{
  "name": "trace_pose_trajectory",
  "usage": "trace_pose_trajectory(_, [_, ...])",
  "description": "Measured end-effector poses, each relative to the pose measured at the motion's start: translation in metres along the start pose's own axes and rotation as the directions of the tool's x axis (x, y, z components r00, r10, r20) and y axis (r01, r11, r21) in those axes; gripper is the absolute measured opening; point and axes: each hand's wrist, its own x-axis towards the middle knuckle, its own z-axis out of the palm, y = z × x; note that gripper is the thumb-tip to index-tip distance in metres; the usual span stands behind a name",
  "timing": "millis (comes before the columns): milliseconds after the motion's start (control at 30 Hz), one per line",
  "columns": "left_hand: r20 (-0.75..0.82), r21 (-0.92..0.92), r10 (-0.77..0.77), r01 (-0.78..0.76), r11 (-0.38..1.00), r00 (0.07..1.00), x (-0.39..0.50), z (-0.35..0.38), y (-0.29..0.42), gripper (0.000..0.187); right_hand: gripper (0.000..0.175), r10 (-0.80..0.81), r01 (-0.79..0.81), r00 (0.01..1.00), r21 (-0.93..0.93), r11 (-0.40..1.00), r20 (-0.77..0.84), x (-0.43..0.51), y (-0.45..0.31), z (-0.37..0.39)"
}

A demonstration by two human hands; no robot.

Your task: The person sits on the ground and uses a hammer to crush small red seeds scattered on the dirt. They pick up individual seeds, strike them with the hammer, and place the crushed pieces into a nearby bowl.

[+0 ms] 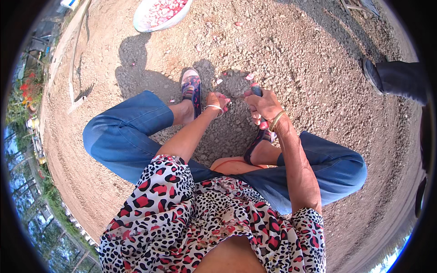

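My left hand (215, 100), with a pale bracelet at its wrist, is low over the loose soil beside my shoe. Its fingers are curled, and a small pale spot shows at the fingertips; whether it is a held clove is unclear. To its right, my right hand (264, 105) is closed around a hand tool's dark handle (256, 90) with red ends. The tool's working end is mostly hidden by the fingers. A pinkish clove (249, 76), apparently garlic, lies on the soil just beyond the hands. Another, paler clove (219, 81) sits farther left.
A pale tub (138, 21) full of pink cloves stands at the far left. A long-handled wooden tool (72, 65) lies on the soil at left. Another person's leg and shoe (372, 75) are at right. I sit on a low orange seat (227, 166).
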Motion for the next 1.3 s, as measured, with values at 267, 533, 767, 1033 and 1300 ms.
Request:
trace_pose_trajectory(267, [-0.074,-0.110,0.007,-0.016,0.994,0.997,0.015,0.018,-0.019,0.015,0.018,0.032,-0.032,0.999,0.042,0.999,0.001,0.003,-0.010,0.006])
trace_pose_trajectory(533, [-0.143,0.021,0.093,-0.090,0.996,0.985,0.023,0.024,-0.029,0.019,0.019,0.042,-0.042,0.999,0.025,0.999,0.006,0.005,-0.016,0.013])
trace_pose_trajectory(767, [-0.299,0.130,0.099,-0.063,0.990,0.949,0.035,0.019,-0.041,0.020,0.021,0.002,-0.010,0.999,-0.159,0.987,-0.053,0.000,-0.007,0.014])
trace_pose_trajectory(1033, [-0.339,0.519,0.114,0.084,0.851,0.934,0.084,0.024,-0.077,0.024,0.028,0.170,-0.172,0.984,-0.420,0.891,-0.044,0.038,-0.042,0.017])
trace_pose_trajectory(1300, [-0.324,0.526,0.117,0.076,0.847,0.939,0.075,0.030,-0.057,0.022,0.018,0.009,-0.060,0.989,-0.342,0.938,-0.150,0.001,-0.003,0.033])
